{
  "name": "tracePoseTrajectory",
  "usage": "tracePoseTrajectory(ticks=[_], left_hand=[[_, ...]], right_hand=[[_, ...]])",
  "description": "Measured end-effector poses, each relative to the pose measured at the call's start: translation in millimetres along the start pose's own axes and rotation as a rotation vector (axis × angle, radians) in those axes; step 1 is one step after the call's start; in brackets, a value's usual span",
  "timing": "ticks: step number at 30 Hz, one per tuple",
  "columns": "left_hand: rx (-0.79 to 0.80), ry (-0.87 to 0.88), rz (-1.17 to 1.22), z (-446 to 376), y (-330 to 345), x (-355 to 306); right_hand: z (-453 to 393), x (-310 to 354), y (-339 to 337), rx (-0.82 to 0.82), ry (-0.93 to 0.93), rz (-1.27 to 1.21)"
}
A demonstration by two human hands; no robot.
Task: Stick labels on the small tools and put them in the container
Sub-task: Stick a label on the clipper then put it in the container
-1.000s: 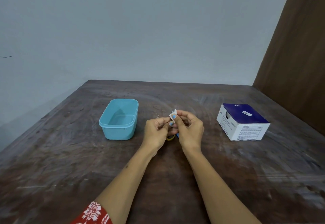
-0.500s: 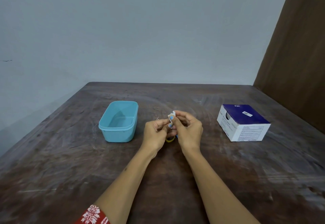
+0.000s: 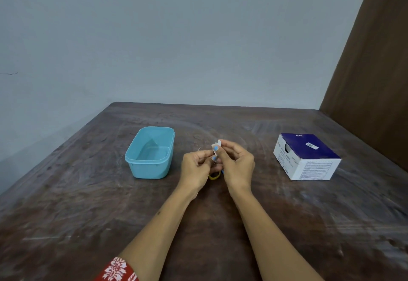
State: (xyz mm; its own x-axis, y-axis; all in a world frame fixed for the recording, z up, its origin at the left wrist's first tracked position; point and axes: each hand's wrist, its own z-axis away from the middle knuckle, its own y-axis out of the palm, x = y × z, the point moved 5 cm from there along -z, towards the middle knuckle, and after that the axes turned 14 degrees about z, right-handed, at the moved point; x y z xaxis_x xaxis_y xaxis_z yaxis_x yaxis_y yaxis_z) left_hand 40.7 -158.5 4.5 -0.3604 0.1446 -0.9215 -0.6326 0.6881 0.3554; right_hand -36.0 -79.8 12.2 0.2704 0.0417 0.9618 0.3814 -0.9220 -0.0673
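Left hand (image 3: 197, 166): held just above the middle of the tabletop, fingers curled, thumb and forefinger pinched on something small at the spot where the two hands meet; what is gripped there is too small to be made out.
Right hand (image 3: 237, 163): set against the left hand at its 3 o'clock, fingers curled, a small white label (image 3: 216, 146) pinched at the fingertips; blue-painted nails are seen on the thumb and a finger.
Label: carried at 12 o'clock of the joined hands, raised off the tabletop, partly folded, held by the right hand.
Small tool (image 3: 214, 176): a yellow ring-shaped part is seen below and between the two hands, with a bit of blue just at its 3 o'clock; most of it is hidden by the fingers, and whether it is rested on the tabletop cannot be told.
Container (image 3: 150, 152): a light blue rectangular tub, open, placed at 9 o'clock of the hands and apart from them; nothing is seen inside.
Box (image 3: 305, 156): a white carton with a dark blue top, placed at 3 o'clock of the hands, well apart.
Tabletop (image 3: 88, 203): dark, worn wood, by which the tub and box are carried.
Sleeve (image 3: 118, 269): red with a white pattern, seen on the left arm at the lower edge.
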Motion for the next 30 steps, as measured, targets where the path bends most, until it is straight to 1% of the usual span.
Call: tracePoseTrajectory(ticks=[4, 9, 14, 22, 30], left_hand=[[-0.012, 0.004, 0.002, -1.4, -0.5, 0.6], [-0.027, -0.008, 0.039, -2.0, 1.0, 0.6], [-0.038, 0.023, 0.006, -4.2, -0.6, 0.6], [-0.010, 0.003, 0.041, -5.1, 2.2, -0.3], [0.014, 0.012, -0.016, 0.1, -2.1, 1.3]], right_hand=[[-2.6, -3.3, 2.7, 0.014, 0.001, 0.033], [-3.1, -4.5, 4.3, 0.001, 0.002, 0.001], [-4.6, -1.8, 4.7, 0.018, 0.004, 0.002], [-6.9, -1.9, 4.7, -0.006, 0.021, -0.013], [-0.9, 4.5, -0.2, 0.021, 0.054, -0.059]])
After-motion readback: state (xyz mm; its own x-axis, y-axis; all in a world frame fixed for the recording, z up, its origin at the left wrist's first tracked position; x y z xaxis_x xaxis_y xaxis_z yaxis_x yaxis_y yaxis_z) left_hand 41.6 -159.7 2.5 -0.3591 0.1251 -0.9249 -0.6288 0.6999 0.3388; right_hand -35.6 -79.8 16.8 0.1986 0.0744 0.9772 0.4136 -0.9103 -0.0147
